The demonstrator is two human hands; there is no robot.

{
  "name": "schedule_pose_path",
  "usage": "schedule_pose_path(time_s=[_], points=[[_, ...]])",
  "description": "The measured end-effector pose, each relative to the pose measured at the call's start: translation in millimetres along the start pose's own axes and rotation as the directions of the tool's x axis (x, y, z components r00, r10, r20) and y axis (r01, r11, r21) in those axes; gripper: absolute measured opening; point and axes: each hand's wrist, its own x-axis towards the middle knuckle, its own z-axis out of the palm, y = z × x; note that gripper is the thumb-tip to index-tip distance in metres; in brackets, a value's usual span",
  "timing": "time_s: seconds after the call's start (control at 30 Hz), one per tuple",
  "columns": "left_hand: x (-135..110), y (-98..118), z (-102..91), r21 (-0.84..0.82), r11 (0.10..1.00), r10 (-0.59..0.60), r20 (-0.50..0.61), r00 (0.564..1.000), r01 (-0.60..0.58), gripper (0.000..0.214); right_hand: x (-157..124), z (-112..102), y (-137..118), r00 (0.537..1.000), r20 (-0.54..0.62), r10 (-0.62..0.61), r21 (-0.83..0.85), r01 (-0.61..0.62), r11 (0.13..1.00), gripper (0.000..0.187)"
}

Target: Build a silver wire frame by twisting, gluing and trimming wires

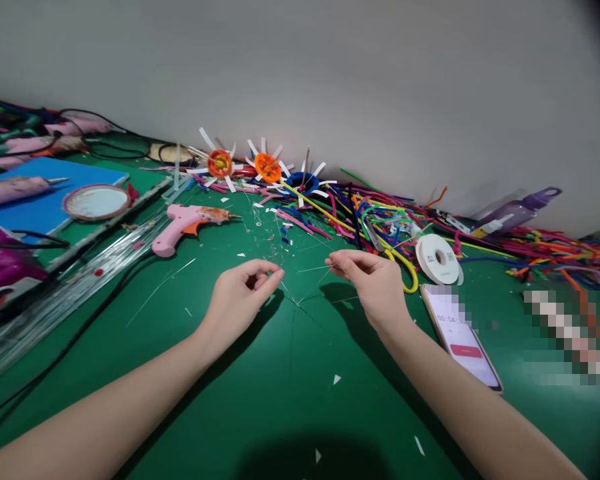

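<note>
Above the green table, my left hand [247, 290] is closed in a pinch, thumb against index finger. A fine, pale thread [298, 304] runs from its fingertips down to a low point between the hands and on toward the right. My right hand [370, 283] also pinches, and thin strands stick out from its fingertips to the left. Whether these strands are one piece or several I cannot tell. Just right of my right hand are yellow-handled scissors [405, 270] and a white spool [437, 259].
A pink glue gun [183, 223] lies left of my hands, its black cord trailing forward. Flower-like pieces with white strips [267, 168] stand at the back. Colourful pipe cleaners [485, 250] heap along the wall. A phone [460, 340] and a purple bottle [515, 210] are on the right.
</note>
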Motion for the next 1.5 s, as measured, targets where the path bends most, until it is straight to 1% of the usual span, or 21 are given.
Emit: schedule_pose_path(time_s=[0.17, 0.3, 0.6, 0.7, 0.83, 1.0, 1.1, 1.17, 1.23, 1.3, 1.4, 1.5], points=[[0.0, -1.0, -0.1, 0.005, 1.000, 0.004, 0.005, 1.000, -0.004, 0.025, 3.1, 5.2, -4.5, 0.995, 0.026, -0.094, -0.095, 0.096, 0.991, 0.013], [0.1, -2.3, -0.5, 0.010, 1.000, 0.018, -0.001, 1.000, -0.018, 0.025, 6.5, 9.6, -5.2, 0.990, 0.044, -0.133, -0.114, 0.137, 0.984, 0.014], [-0.1, -1.4, -0.9, 0.021, 0.999, 0.044, 0.002, 0.999, -0.044, 0.024, 11.8, 16.4, -3.6, 0.993, 0.048, -0.104, -0.092, 0.108, 0.990, 0.016], [-0.1, -1.3, -1.4, 0.018, 0.998, 0.062, 0.000, 0.998, -0.062, 0.024, 9.6, 15.3, -5.7, 0.994, 0.037, -0.105, -0.117, 0.109, 0.987, 0.016], [0.3, -0.4, -1.5, 0.023, 0.998, 0.050, 0.001, 0.999, -0.050, 0.022, 6.6, 12.1, -6.2, 0.994, 0.021, -0.112, -0.137, 0.114, 0.984, 0.016], [0.2, 1.3, -1.0, 0.018, 0.999, 0.035, 0.002, 0.999, -0.035, 0.023, 3.9, 9.4, -4.3, 0.992, 0.017, -0.126, -0.068, 0.127, 0.990, 0.012], [0.0, 1.7, -0.9, 0.020, 0.999, 0.029, 0.002, 1.000, -0.029, 0.023, 2.0, 6.6, -3.8, 0.985, -0.024, -0.169, -0.041, 0.168, 0.985, 0.011], [0.1, 2.0, -1.0, 0.024, 0.999, 0.026, 0.000, 1.000, -0.026, 0.023, 0.1, 3.5, -2.8, 0.969, -0.105, -0.224, -0.080, 0.217, 0.973, 0.013], [0.2, 2.3, -1.1, 0.031, 0.999, 0.031, -0.002, 1.000, -0.031, 0.023, -3.0, -0.2, -0.1, 0.946, -0.202, -0.252, -0.109, 0.234, 0.966, 0.016], [0.3, 2.4, -1.3, 0.034, 0.999, 0.037, -0.002, 0.999, -0.037, 0.023, -7.5, -4.1, 4.2, 0.943, -0.256, -0.212, -0.067, 0.202, 0.977, 0.018], [0.1, 2.4, -1.5, 0.026, 0.999, 0.036, -0.001, 0.999, -0.035, 0.022, -15.1, -9.5, 11.1, 0.968, -0.235, -0.092, 0.051, 0.107, 0.993, 0.020], [-0.3, 2.2, -1.5, 0.016, 0.999, 0.031, -0.003, 1.000, -0.031, 0.023, -20.1, -13.8, 15.4, 0.977, -0.213, 0.006, 0.085, 0.013, 0.996, 0.024]])
